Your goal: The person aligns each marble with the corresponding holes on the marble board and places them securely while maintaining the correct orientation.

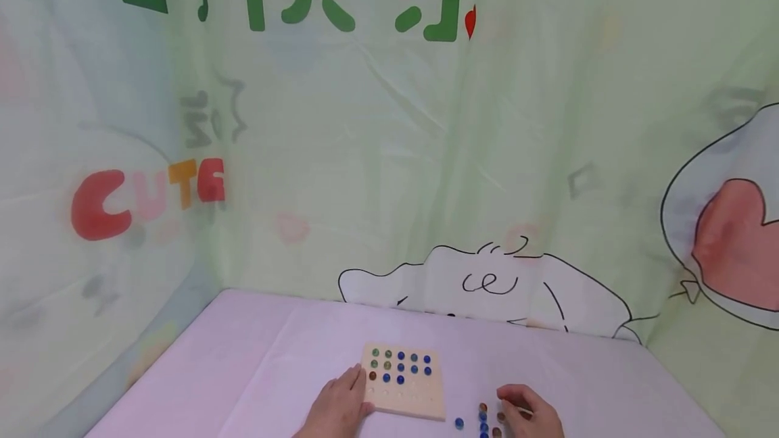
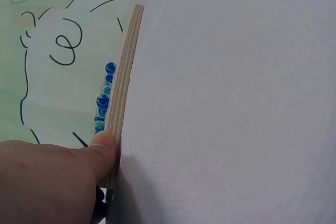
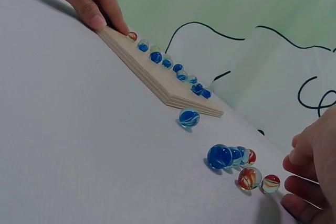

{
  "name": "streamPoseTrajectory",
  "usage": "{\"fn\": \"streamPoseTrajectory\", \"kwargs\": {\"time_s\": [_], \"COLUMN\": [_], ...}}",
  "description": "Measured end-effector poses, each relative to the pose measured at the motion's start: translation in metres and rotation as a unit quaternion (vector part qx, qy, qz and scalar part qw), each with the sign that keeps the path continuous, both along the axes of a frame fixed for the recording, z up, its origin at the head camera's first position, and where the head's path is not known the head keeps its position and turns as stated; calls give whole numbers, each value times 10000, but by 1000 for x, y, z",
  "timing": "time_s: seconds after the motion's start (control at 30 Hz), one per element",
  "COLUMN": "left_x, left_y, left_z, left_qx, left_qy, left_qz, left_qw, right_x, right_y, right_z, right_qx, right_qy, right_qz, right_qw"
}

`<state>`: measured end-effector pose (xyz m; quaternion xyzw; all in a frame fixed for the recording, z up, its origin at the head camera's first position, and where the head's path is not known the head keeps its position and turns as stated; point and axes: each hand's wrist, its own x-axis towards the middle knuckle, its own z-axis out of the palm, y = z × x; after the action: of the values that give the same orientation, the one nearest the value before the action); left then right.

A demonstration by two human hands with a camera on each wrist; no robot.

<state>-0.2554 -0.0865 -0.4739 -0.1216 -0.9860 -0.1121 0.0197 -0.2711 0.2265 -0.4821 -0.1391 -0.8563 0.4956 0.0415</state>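
A light wooden board (image 1: pixel 404 401) with rows of round hollows lies on the table, its far rows filled with green and blue glass marbles. One reddish marble (image 1: pixel 372 376) sits at the left end of the third row. My left hand (image 1: pixel 337 403) holds the board at its near left corner, thumb on the front edge and fingers along the left side. My right hand (image 1: pixel 532 412) hovers by the loose marbles, fingers loosely curled, with no marble visible in it. Close to its fingertips lies a red-and-clear marble (image 3: pixel 271 183); beside that is an orange-streaked marble (image 3: pixel 249 179).
A line of several loose marbles, mostly blue (image 3: pixel 219 157), lies right of the board. A single blue marble (image 3: pixel 189 118) rests near the board's near right corner. The pale table (image 1: pixel 262 363) meets a printed curtain (image 1: pixel 341 174) behind and at the left.
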Motion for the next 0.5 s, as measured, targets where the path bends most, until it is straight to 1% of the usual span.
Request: {"fn": "streamPoseTrajectory", "kwargs": {"time_s": [0.17,0.23,0.43,0.5], "left_x": [1,1,0,0], "left_y": [-1,-1,-1,-1], "left_z": [1,1,0,-1], "left_qx": [-8,1,-16,14], "left_qy": [123,134,183,149], "left_qz": [-72,-79,-66,-56], "left_qw": [9999,9999,9998,9999], "right_x": [2,2,-2,-3], "right_y": [0,0,1,1], "right_z": [1,0,-6,-9], "right_qx": [249,330,389,450], "right_qy": [111,88,-248,-346], "right_qz": [88,114,43,31], "right_qw": [9996,9993,9989,9984]}}
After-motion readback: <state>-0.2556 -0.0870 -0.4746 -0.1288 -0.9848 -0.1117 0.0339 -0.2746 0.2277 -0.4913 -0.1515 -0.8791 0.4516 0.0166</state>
